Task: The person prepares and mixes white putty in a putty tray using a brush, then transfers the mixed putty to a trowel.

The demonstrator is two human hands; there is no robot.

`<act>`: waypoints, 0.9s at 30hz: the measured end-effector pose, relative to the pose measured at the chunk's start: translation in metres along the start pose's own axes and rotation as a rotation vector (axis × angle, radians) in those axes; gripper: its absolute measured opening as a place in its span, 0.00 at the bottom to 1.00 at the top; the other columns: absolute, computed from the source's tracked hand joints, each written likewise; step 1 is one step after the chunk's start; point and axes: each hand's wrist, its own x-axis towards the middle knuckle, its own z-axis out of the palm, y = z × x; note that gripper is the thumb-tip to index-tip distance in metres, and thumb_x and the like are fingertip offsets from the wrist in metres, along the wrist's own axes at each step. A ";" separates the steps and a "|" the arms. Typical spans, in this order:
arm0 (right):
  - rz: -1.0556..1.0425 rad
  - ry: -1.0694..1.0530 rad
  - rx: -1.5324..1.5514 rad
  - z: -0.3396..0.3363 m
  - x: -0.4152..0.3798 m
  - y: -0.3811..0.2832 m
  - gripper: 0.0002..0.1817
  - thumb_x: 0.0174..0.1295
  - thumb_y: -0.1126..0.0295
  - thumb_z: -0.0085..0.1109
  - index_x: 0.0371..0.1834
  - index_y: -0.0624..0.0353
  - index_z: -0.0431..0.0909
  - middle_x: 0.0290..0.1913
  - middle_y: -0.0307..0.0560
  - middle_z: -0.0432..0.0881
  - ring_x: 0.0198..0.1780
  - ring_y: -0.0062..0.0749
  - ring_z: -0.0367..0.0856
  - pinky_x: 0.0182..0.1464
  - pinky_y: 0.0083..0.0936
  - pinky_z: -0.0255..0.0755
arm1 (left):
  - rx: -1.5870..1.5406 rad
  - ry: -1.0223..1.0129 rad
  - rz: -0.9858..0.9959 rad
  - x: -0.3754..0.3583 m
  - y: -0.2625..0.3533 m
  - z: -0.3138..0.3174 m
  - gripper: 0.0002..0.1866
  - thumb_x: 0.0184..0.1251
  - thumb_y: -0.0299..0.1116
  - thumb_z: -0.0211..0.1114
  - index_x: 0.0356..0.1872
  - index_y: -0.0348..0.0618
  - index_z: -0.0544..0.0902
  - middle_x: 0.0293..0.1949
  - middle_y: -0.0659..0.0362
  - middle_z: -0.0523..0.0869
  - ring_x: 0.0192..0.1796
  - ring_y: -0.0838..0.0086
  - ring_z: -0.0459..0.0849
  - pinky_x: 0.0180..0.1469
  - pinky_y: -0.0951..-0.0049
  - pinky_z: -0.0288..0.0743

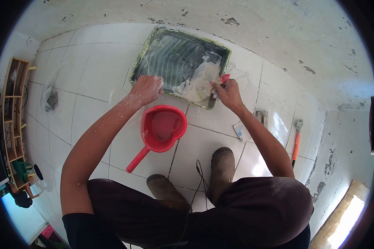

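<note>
My left hand (147, 89), dusted with white powder, is closed in a fist at the near left edge of a black paint tray (153, 58). White stuff shows around its fingers, but what they hold, if anything, is hidden. My right hand (228, 94) grips a red-handled scraper (224, 78) at the tray's right side; its blade is mostly hidden. A heap of wet white filler (199, 85) lies in the tray's near right corner, beside my right hand. Just below my left hand stands a red heart-shaped dipper (164, 124) with some liquid in it, its handle pointing toward me.
An orange-handled hammer-like tool (297, 141) lies on the tiled floor at right. Nearer are a metal-bladed tool (262, 118) and a small white packet (239, 130). A cable (201, 178) runs between my boots. A wooden shelf (14, 124) stands left; walls border the floor.
</note>
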 end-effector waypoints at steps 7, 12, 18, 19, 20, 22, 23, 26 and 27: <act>-0.196 -0.034 -0.116 -0.018 -0.002 -0.038 0.14 0.69 0.66 0.67 0.31 0.68 0.81 0.27 0.63 0.82 0.31 0.58 0.83 0.34 0.44 0.75 | -0.007 -0.044 -0.014 0.000 0.002 -0.004 0.04 0.61 0.28 0.71 0.31 0.41 0.91 0.40 0.56 0.90 0.44 0.56 0.90 0.45 0.53 0.82; -0.533 -0.121 -0.107 0.005 -0.031 -0.015 0.05 0.66 0.73 0.66 0.36 0.64 0.85 0.37 0.60 0.86 0.37 0.61 0.85 0.41 0.46 0.80 | -0.014 0.030 0.009 -0.002 -0.001 0.003 0.03 0.60 0.27 0.71 0.30 0.40 0.90 0.38 0.55 0.90 0.42 0.55 0.90 0.45 0.53 0.82; -0.519 -0.145 -0.084 -0.016 -0.012 -0.032 0.06 0.63 0.73 0.67 0.39 0.65 0.86 0.36 0.59 0.86 0.37 0.59 0.86 0.39 0.47 0.80 | -0.006 0.015 0.016 -0.002 0.001 0.001 0.02 0.60 0.26 0.71 0.30 0.40 0.89 0.37 0.55 0.89 0.42 0.55 0.90 0.45 0.53 0.82; -0.518 -0.141 -0.086 -0.015 -0.011 -0.029 0.06 0.63 0.73 0.67 0.39 0.65 0.86 0.36 0.59 0.86 0.37 0.59 0.86 0.39 0.47 0.80 | 0.007 -0.018 -0.006 -0.001 0.002 -0.001 0.02 0.60 0.26 0.71 0.30 0.40 0.89 0.37 0.55 0.89 0.43 0.55 0.90 0.45 0.53 0.82; -0.502 -0.129 -0.178 -0.013 -0.011 -0.027 0.06 0.63 0.73 0.67 0.38 0.65 0.86 0.35 0.60 0.85 0.37 0.59 0.85 0.39 0.47 0.79 | 0.009 -0.016 -0.003 -0.001 0.003 -0.001 0.02 0.60 0.26 0.71 0.30 0.40 0.89 0.37 0.55 0.89 0.43 0.55 0.90 0.45 0.53 0.82; -0.493 -0.116 -0.271 -0.011 -0.012 -0.022 0.06 0.64 0.73 0.67 0.37 0.66 0.86 0.35 0.60 0.85 0.36 0.59 0.85 0.39 0.48 0.79 | 0.004 -0.002 0.007 -0.002 0.003 -0.003 0.02 0.59 0.25 0.71 0.30 0.40 0.89 0.38 0.55 0.89 0.43 0.55 0.90 0.44 0.54 0.82; -0.487 -0.185 -0.255 -0.009 -0.019 -0.026 0.06 0.64 0.75 0.65 0.41 0.66 0.86 0.37 0.61 0.86 0.38 0.59 0.86 0.41 0.46 0.80 | 0.005 0.003 0.004 -0.002 0.001 0.000 0.02 0.59 0.25 0.71 0.30 0.40 0.89 0.38 0.55 0.89 0.43 0.55 0.90 0.44 0.54 0.82; -0.459 -0.263 -0.208 -0.012 -0.023 -0.038 0.08 0.64 0.77 0.63 0.44 0.66 0.87 0.38 0.62 0.87 0.40 0.59 0.87 0.43 0.44 0.81 | 0.021 0.021 0.024 0.000 -0.002 0.002 0.01 0.59 0.25 0.70 0.30 0.41 0.89 0.38 0.55 0.89 0.42 0.56 0.90 0.44 0.54 0.82; -0.427 -0.270 -0.174 -0.015 -0.023 -0.041 0.08 0.63 0.77 0.63 0.43 0.65 0.87 0.38 0.63 0.87 0.40 0.59 0.87 0.42 0.44 0.81 | 0.020 0.002 0.007 0.000 0.000 0.001 0.01 0.58 0.24 0.70 0.29 0.41 0.89 0.38 0.55 0.89 0.42 0.56 0.90 0.44 0.55 0.82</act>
